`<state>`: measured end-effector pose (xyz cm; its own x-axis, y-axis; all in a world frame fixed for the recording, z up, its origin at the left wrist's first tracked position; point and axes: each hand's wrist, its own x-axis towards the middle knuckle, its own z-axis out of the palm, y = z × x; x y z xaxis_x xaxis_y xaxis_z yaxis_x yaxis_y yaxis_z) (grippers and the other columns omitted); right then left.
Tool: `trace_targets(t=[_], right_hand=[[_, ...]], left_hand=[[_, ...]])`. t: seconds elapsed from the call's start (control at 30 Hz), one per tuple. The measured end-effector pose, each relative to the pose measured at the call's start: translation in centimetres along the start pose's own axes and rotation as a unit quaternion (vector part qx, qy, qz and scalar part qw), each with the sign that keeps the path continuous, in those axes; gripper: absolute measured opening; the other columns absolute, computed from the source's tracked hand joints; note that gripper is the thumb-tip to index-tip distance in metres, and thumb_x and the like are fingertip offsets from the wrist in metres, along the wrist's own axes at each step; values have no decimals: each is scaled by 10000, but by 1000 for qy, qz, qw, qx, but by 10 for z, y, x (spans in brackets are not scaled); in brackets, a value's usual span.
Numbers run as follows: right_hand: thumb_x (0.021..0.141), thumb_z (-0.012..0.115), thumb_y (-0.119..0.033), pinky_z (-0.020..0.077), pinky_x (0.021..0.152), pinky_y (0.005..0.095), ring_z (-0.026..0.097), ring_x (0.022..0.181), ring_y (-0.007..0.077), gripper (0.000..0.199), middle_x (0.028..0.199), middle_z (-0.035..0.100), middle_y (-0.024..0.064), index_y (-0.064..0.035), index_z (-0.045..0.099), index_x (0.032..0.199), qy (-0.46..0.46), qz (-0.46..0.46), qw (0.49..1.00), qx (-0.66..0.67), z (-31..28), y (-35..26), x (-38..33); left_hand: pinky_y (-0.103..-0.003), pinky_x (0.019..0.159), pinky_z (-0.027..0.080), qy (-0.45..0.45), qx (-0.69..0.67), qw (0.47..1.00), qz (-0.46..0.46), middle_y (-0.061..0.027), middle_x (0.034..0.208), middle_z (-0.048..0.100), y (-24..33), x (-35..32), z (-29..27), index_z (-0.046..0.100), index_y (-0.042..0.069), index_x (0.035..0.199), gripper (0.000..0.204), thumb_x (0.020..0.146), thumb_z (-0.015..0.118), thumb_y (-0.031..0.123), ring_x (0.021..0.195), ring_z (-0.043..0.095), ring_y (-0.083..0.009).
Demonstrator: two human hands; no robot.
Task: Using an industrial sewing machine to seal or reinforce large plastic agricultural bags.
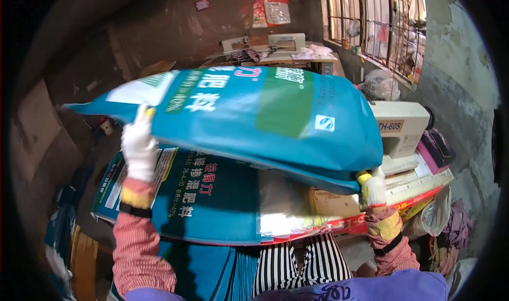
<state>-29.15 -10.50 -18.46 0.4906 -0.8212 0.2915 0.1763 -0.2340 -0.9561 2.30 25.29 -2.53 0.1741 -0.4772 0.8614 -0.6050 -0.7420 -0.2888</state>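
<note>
A large blue-green woven sack [233, 115] with a dark green panel and white print is lifted in front of me, its body bulging upward. At its left part, my left hand [140, 144], in a white glove, is closed on the near edge. My right hand [374, 188], gloved with yellow at the fingers, grips the near right corner. Below lies another blue-green sack [228, 205], flat on the worktable and partly covered by the raised one. Fingers of both hands are partly hidden by the gloves and the sack's edge.
To the right stands a white sewing machine [400, 129] on the worktable [347, 224], beside a dark purple box [437, 147]. Behind are more sewing machines [286, 41] and a barred window [374, 25]. Folded blue-green sacks [238, 274] hang by my striped trousers [302, 264].
</note>
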Motion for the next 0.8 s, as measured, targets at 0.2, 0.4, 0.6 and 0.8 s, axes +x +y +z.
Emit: trace_targets(t=[0.2,0.4,0.6,0.8], right_hand=[[836,590,-144,457,725,250,570,794,117,262,810,621,40,-52,563,1080,-581,-182,783,-128,24,-52,-32],[598,756,-169,353,994,364,398,1180,339,778,1287,380,192,-14,391,1267,-239,-354,856,-290,83,-72,5],[737,618,-138,481,742,368,589,798,307,186,837,630,104,-93,630,916,-324,-493,796,-134,147,-129,13],[772,572,-310,497,697,392,622,803,325,264,853,640,161,-91,648,897,-241,-197,826,-470,119,-49,71]], left_hand=[[-400,814,456,-295,-87,938,-162,-248,1062,552,-100,-212,-8,484,82,1249,628,654,533,-113,951,548,-390],[-359,986,360,-432,-157,848,-264,-134,1242,520,-133,-317,-37,534,33,1168,562,631,478,-125,1091,506,-321],[-341,980,361,-412,-163,876,-189,-110,1288,486,-130,-302,-35,566,56,1132,535,622,511,-95,1107,487,-326],[-301,663,473,-81,-421,601,-675,-62,837,592,-171,-289,-40,601,11,958,290,886,525,282,706,565,-167]])
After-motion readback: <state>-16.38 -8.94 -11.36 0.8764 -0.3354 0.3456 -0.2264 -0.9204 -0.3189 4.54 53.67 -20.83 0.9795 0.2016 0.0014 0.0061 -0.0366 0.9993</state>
